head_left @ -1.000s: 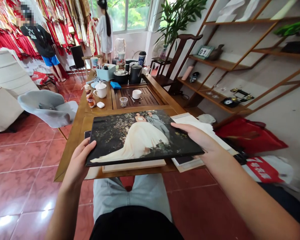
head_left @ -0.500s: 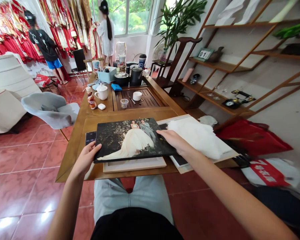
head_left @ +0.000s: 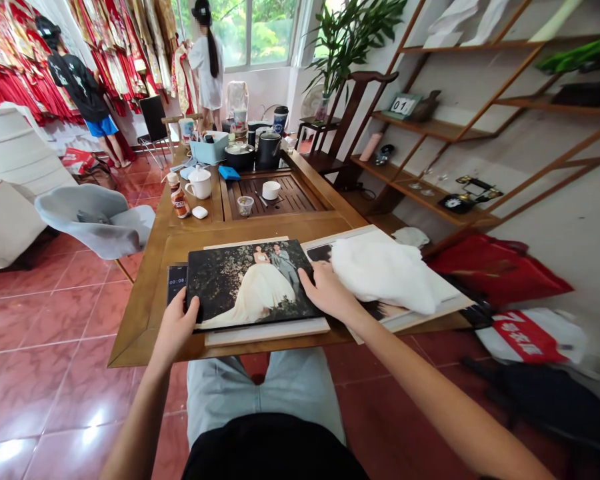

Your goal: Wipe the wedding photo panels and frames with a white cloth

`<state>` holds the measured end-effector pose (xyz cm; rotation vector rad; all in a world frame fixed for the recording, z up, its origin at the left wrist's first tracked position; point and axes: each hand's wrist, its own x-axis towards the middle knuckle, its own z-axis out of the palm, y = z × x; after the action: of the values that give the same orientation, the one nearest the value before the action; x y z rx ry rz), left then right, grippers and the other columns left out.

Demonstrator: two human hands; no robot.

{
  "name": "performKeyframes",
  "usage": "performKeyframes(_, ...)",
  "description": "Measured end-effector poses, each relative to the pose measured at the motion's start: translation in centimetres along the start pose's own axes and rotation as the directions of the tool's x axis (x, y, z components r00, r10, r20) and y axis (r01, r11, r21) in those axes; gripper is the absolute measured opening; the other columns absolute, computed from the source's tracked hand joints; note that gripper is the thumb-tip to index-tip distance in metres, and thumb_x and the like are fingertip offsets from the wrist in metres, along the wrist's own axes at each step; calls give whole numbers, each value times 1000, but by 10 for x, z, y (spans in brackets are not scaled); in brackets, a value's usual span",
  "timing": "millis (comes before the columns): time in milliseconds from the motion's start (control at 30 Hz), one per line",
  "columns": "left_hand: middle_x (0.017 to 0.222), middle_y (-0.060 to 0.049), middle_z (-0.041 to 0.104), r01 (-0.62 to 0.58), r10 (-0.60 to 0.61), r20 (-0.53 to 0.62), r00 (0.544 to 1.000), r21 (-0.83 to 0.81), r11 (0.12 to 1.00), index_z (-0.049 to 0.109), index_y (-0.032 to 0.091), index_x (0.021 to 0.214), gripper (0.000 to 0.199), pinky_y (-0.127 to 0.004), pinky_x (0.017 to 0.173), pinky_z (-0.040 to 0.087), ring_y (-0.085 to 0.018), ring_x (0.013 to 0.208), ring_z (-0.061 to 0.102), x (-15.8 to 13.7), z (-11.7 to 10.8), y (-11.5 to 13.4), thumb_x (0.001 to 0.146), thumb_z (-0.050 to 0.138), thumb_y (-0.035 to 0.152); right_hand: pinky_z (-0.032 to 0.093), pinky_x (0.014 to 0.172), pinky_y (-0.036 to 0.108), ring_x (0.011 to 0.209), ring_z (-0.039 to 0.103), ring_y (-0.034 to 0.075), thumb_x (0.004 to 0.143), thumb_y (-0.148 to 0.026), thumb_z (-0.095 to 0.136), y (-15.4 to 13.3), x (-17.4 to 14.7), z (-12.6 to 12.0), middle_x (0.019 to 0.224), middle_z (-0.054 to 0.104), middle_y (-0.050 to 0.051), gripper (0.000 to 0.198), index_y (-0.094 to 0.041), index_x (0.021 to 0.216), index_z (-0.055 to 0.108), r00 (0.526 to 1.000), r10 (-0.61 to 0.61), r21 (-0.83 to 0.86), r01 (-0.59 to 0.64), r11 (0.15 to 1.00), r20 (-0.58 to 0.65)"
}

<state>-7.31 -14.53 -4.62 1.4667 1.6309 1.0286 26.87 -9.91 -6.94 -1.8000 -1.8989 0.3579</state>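
Observation:
A dark wedding photo panel (head_left: pixel 250 287) lies low over a pale wooden frame (head_left: pixel 275 331) near the table's front edge. My left hand (head_left: pixel 176 325) grips the panel's left edge, thumb on top. My right hand (head_left: pixel 330 290) is closed at its right edge, thumb over the picture, some fingers hidden. Beside the right hand, a bunched white cloth (head_left: pixel 385 270) rests on a light-bordered framed picture (head_left: pixel 433 313). A phone with a running timer (head_left: pixel 177 285) lies just left of the panel, partly covered by my left hand.
On the wooden table (head_left: pixel 140 327), a tea tray (head_left: pixel 300 200) holds a white cup (head_left: pixel 271 191) and a small tub (head_left: pixel 245 205). A lidded mug (head_left: pixel 199 183) and a bottle (head_left: pixel 179 197) stand to the left. Shelves (head_left: pixel 440 133) line the right wall. Two people stand at the back.
Both hands have lowered the panel onto the pale frame, shifting it slightly left. My right hand's fingers have shifted near the panel's right edge. The camera view has turned slightly.

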Motion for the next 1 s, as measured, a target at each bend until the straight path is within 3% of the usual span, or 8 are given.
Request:
performKeyframes(167, 121, -13, 73, -51, 66, -67, 996, 204, 978, 65, 16, 120, 40, -40, 97, 51, -31, 109, 68, -6, 2, 4, 93, 48, 42, 48, 100, 43, 110, 65, 32, 103, -38, 33, -6, -10, 7, 109, 70, 23, 39, -11, 113, 60, 1000, -4, -83, 2, 997, -22)
performKeyframes(467, 113, -14, 72, -43, 72, -73, 995, 339, 940, 63, 17, 112, 35, -41, 91, 51, -30, 101, 68, -8, 4, 5, 96, 41, 39, 45, 106, 49, 123, 57, 39, 103, -39, 31, -15, -11, 7, 120, 60, 31, 46, -4, 113, 61, 998, -7, -210, -7, 978, -68)
performKeyframes(667, 105, -16, 69, -46, 104, -97, 990, 468, 882, 62, 16, 106, 34, -44, 90, 51, -32, 99, 67, -6, 8, -2, 96, 40, 39, 52, 95, 45, 117, 63, 37, 104, -38, 27, -20, -14, 10, 121, 61, 30, 47, -6, 113, 61, 998, 25, -248, -39, 968, -59)
performKeyframes(867, 101, -14, 68, -51, 118, -99, 988, 513, 857, 60, 18, 104, 28, -43, 90, 52, -31, 99, 67, -5, 11, -6, 98, 40, 36, 56, 87, 48, 130, 53, 41, 104, -42, 27, -19, -16, 10, 120, 62, 32, 50, -8, 112, 62, 997, 27, -278, -46, 960, -71)
performKeyframes(1000, 100, -14, 67, -47, 132, -121, 984, 533, 845, 60, 18, 105, 27, -45, 91, 53, -32, 99, 67, -6, 13, -6, 98, 40, 36, 54, 92, 49, 128, 54, 40, 104, -41, 27, -18, -16, 14, 114, 63, 30, 49, -8, 112, 63, 997, -1, -273, -22, 962, -83)
